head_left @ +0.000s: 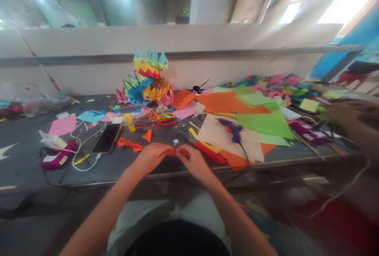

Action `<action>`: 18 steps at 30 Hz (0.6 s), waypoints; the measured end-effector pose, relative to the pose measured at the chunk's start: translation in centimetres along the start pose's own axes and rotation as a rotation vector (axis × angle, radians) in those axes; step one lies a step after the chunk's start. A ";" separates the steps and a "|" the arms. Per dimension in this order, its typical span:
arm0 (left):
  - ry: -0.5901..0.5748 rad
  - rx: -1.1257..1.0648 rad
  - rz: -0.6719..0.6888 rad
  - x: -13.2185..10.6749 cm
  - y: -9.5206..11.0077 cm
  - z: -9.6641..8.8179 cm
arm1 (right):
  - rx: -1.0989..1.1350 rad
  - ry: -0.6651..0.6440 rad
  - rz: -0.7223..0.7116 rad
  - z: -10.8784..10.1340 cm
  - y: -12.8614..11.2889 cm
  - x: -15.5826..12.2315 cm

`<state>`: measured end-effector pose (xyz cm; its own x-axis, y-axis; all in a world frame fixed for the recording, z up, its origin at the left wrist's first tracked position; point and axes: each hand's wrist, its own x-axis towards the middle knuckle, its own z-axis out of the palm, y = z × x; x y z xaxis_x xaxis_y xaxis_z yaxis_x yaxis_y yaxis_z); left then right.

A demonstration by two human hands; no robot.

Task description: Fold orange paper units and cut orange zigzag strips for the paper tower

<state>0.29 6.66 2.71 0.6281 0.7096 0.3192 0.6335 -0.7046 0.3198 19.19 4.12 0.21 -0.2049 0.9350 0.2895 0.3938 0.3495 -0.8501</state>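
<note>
Near the table's front edge, my left hand (pixel 156 155) and my right hand (pixel 191 159) meet fingertip to fingertip. Both pinch a small piece of folded orange paper (pixel 171 152), mostly covered by the fingers. To the left of my left hand lies a strip of joined orange paper folds (pixel 130 144), with an orange paper triangle (pixel 147 135) beside it. A red-handled tool (pixel 211 153) lies just right of my right hand. Behind the hands, orange-handled scissors (pixel 166 119) rest among paper scraps.
A layered folded-paper ornament (pixel 149 80) stands at the back. A glue gun (pixel 232 129) lies on coloured sheets (pixel 266 120) at right. A phone (pixel 107 138) with a white cable and a purple device (pixel 60 155) lie left. Another person's blurred hand (pixel 355 118) is at far right.
</note>
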 end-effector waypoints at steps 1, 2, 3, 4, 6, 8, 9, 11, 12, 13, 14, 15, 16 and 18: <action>-0.006 0.013 0.010 0.0 0.0 0.0 | -0.005 0.000 -0.001 0.0 0.0 0.0; -0.011 0.028 0.023 0.0 0.0 0.0 | -0.007 0.001 0.001 0.0 -0.1 0.0; -0.016 0.041 0.037 0.0 0.0 0.0 | -0.010 0.001 0.005 0.0 -0.1 0.0; -0.020 0.053 0.050 0.0 0.0 0.0 | -0.014 0.001 0.011 -0.1 -0.2 0.0; -0.026 0.066 0.066 -0.1 0.0 0.0 | -0.026 -0.004 0.022 -0.1 -0.3 -0.1; -0.034 0.063 0.072 -0.1 0.0 0.0 | -0.031 -0.010 0.032 -0.1 -0.4 -0.1; -0.037 0.059 0.071 -0.2 0.0 -0.1 | -0.029 -0.011 0.035 -0.1 -0.4 -0.2; -0.041 0.055 0.066 -0.2 0.0 -0.1 | -0.021 -0.010 0.041 0.0 -0.4 -0.2; -0.046 0.056 0.064 -0.2 0.0 -0.1 | -0.020 -0.010 0.043 0.0 -0.4 -0.2; -0.052 0.059 0.064 -0.2 0.0 -0.1 | -0.020 -0.009 0.041 0.0 -0.3 -0.2; -0.058 0.063 0.065 -0.2 0.0 0.0 | -0.020 -0.010 0.038 0.0 -0.3 -0.2; -0.062 0.067 0.066 -0.2 0.0 0.0 | -0.020 -0.011 0.035 0.0 -0.2 -0.2; -0.064 0.071 0.066 -0.3 -0.1 0.0 | -0.021 -0.012 0.033 0.0 -0.2 -0.2; -0.062 0.080 0.063 -0.3 -0.1 0.1 | -0.019 -0.016 0.033 0.0 -0.2 -0.3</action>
<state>0.07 6.53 2.47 0.6931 0.6642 0.2803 0.6241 -0.7474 0.2278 19.16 3.81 0.30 -0.2060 0.9449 0.2545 0.4175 0.3201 -0.8504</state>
